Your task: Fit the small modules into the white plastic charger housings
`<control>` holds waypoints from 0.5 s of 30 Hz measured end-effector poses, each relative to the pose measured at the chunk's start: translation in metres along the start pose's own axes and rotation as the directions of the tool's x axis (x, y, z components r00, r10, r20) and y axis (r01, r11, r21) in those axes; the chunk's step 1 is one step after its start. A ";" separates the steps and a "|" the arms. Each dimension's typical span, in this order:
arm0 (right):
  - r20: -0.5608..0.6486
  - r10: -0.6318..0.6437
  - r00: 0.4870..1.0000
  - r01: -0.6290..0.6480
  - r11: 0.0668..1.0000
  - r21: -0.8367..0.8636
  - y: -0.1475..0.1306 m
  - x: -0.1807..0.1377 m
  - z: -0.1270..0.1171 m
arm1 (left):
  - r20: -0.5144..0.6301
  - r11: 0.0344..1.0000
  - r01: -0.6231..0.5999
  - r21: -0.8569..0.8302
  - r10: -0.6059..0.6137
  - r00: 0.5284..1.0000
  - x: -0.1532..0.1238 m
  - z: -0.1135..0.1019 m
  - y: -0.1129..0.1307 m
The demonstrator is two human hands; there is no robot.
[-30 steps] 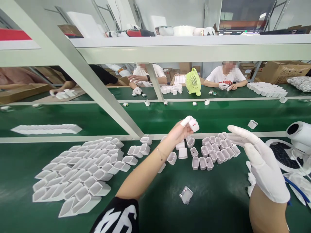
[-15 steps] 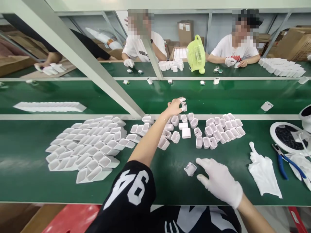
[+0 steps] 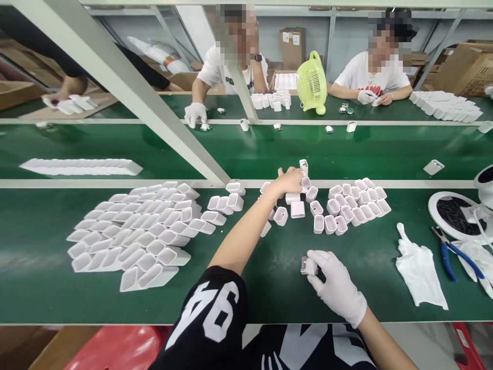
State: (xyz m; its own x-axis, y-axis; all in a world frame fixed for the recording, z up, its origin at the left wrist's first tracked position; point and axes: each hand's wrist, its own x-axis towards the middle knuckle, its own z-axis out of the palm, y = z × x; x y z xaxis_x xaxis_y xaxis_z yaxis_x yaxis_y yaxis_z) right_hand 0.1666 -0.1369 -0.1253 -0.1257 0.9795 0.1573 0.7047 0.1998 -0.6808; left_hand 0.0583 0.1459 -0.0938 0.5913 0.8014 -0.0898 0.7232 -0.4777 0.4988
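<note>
My bare left hand [image 3: 288, 181] reaches forward to the near rail of the green belt, fingers bent over a small white shell [image 3: 306, 182] in a loose cluster of open white shells [image 3: 296, 208]. Just beyond its fingertips a white capped piece [image 3: 304, 165] stands alone on the belt. My gloved right hand [image 3: 336, 283] rests on the green table near me, fingers closed round a small white and grey part [image 3: 308, 265].
Many white shells [image 3: 134, 236] lie packed at the left, with a tidy group [image 3: 356, 201] at the right. A loose white glove [image 3: 419, 272], blue pliers [image 3: 447, 253] and a round white device [image 3: 454, 210] lie right. A slanted steel post [image 3: 154, 110] crosses ahead. Two people work across the belt beside a green fan [image 3: 311, 81].
My left hand carried the white piece forward, and it now stands on the belt while the hand has dropped onto the shells. My right hand came down and closed on the small part.
</note>
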 end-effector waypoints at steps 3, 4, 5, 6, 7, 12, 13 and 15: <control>-0.018 0.044 0.999 -0.039 0.978 0.205 0.002 -0.006 -0.014 | -0.053 0.999 0.009 -0.049 -0.011 0.999 -0.003 0.001 0.010; -0.023 0.086 0.996 -0.078 0.969 0.234 0.002 -0.006 -0.021 | -0.074 0.997 0.004 -0.071 -0.010 0.997 -0.009 -0.001 0.014; -0.040 0.126 0.991 -0.112 0.962 0.250 0.001 -0.005 -0.030 | -0.095 0.995 -0.007 -0.096 -0.003 0.995 -0.016 -0.004 0.019; -0.073 0.147 0.986 -0.123 0.958 0.258 0.001 -0.003 -0.040 | -0.113 0.992 -0.026 -0.124 0.012 0.994 -0.026 -0.008 0.024; -0.120 0.135 0.983 -0.100 0.960 0.262 0.000 0.000 -0.051 | -0.128 0.987 -0.053 -0.152 0.033 0.991 -0.037 -0.013 0.031; -0.380 -0.167 0.910 0.229 0.965 0.125 -0.011 0.027 -0.106 | -0.216 0.916 -0.313 -0.251 0.262 0.940 -0.106 -0.036 0.070; -0.420 -0.211 0.883 0.260 0.963 0.063 -0.015 0.033 -0.115 | -0.250 0.896 -0.380 -0.228 0.324 0.912 -0.118 -0.039 0.076; -0.457 -0.286 0.842 0.302 0.952 -0.039 -0.025 0.043 -0.126 | -0.304 0.849 -0.503 -0.160 0.443 0.844 -0.136 -0.044 0.086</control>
State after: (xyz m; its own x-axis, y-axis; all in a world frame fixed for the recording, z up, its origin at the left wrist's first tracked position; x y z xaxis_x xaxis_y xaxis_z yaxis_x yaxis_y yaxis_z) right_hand 0.2318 -0.1024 -0.0118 0.0120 0.7563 0.6541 0.6602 0.4853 -0.5733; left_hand 0.0241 0.0113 -0.0008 0.7105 0.5740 0.4071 0.2595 -0.7514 0.6066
